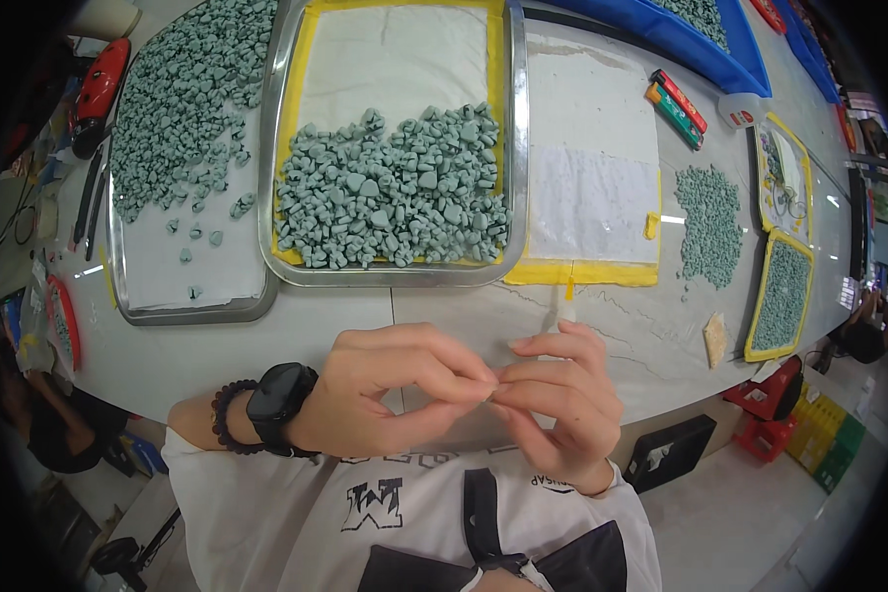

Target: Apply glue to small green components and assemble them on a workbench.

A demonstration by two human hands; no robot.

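Observation:
My left hand [395,385], with a black watch [282,395] and a dark bead bracelet on its wrist, is closed in a pinch. Its fingertips meet those of my right hand [560,395], also pinched, above the table's near edge. Whatever lies between the fingertips is too small or hidden to make out. Just beyond my right index finger a slim whitish piece with a yellow tip [568,292] shows; whether I hold it, I cannot tell. Ahead of my hands is a metal tray [395,278], its near half covered with grey-green stones [390,192].
Left of it, another tray [192,311] holds more such stones. To the right lie a yellow-edged white board [592,212], a loose stone pile [710,227], two lighters [677,111], a tan piece [714,340] and a yellow-rimmed tray [750,340]. A blue bin [755,59] stands behind.

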